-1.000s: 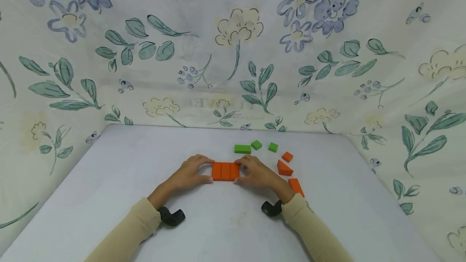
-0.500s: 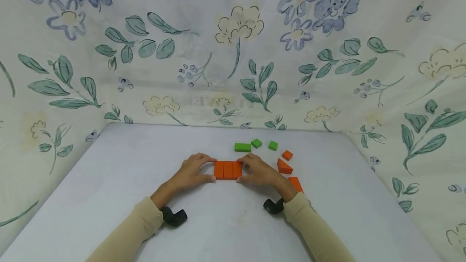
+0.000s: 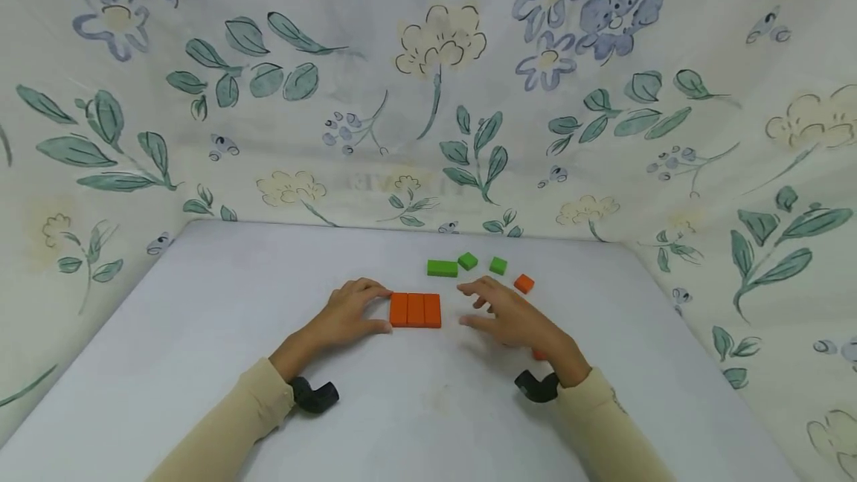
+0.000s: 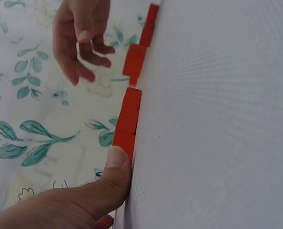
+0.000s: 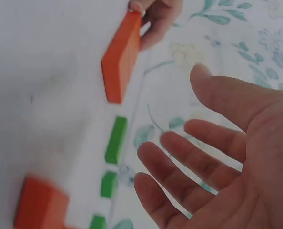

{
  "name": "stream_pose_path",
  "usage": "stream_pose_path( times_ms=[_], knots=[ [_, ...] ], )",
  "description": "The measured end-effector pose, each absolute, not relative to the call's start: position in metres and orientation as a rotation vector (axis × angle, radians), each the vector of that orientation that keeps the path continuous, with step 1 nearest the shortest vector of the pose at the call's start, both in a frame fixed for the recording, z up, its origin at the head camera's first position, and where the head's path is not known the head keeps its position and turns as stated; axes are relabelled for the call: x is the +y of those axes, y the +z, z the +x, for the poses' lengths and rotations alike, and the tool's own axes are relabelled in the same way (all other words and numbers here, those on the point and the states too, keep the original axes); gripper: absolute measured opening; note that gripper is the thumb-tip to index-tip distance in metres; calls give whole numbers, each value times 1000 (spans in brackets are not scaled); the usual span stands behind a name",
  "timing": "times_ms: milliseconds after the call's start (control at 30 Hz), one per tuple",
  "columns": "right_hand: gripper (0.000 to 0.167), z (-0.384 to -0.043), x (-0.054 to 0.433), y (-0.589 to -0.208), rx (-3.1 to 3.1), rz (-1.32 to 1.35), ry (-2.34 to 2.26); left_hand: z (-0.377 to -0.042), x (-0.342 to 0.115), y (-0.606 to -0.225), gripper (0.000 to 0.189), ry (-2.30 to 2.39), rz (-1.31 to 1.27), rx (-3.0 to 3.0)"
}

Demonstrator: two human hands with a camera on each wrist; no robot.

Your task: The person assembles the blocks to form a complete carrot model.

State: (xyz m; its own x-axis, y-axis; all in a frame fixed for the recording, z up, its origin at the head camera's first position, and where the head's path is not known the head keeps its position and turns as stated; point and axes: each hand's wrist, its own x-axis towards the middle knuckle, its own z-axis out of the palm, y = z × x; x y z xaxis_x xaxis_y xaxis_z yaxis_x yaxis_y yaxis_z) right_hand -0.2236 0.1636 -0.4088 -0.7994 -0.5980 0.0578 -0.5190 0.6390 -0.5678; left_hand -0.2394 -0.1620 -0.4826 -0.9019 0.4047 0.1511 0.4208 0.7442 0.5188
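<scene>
Row of three bright-orange, flat oblong blocks (image 3: pixel 416 311) (wood or plastic, can't tell) lies on the smooth white tabletop (image 3: pixel 402 407), touching the L grip on its R side; R grip is apart from it, w/ a gap to the row's other end.

L hand (image 3: pixel 344 311) pinches the row's near end: thumb on one corner, fingertip on the far corner, so that grip's only about a block's length wide. Prob. held by the corners bc that steadies the row w/o covering the tops; long sides sit flush, ends look lined up.

R hand (image 3: pixel 505 311) has hold of nothing: thumb + fingers spread, slightly bent, facing the row, looks lifted off the tabletop.

Loose pcs: green oblong block (image 3: pixel 443 268) beyond R grip, a touch to its L; two small green squarish blocks, one (image 3: pixel 468 261) straight beyond R grip, other (image 3: pixel 498 265) further R; small orange squarish block (image 3: pixel 524 283) beyond + R of it. Another orange block (image 3: pixel 538 354) is mostly hidden under R wrist, shape unclear. Spread round that side prob. for easy R-hand reach.
</scene>
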Motion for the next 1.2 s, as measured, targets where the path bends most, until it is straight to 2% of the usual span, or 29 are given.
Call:
stream_pose_path(
  times_ms=[133,233,567,833,1067,1200],
  knots=[
    [25,-212,194,-399,2829,-884,-863,-241,-163,-481,63,-891,-683,-2903],
    [15,-204,212,-400,2855,-789,-783,-241,-163,-480,65,-889,-683,-2924],
    [23,-203,220,-413,2900,-683,-624,-242,-162,-478,63,-920,-675,-2899],
    [30,-195,205,-433,3097,-785,-284,-240,-160,-484,62,-932,-673,-2912],
    [43,-192,205,-428,3046,-802,-396,-240,-160,-483,61,-926,-676,-2903],
    [31,-194,207,-426,3033,-705,-525,-241,-161,-481,62,-916,-681,-2903]
  ],
)
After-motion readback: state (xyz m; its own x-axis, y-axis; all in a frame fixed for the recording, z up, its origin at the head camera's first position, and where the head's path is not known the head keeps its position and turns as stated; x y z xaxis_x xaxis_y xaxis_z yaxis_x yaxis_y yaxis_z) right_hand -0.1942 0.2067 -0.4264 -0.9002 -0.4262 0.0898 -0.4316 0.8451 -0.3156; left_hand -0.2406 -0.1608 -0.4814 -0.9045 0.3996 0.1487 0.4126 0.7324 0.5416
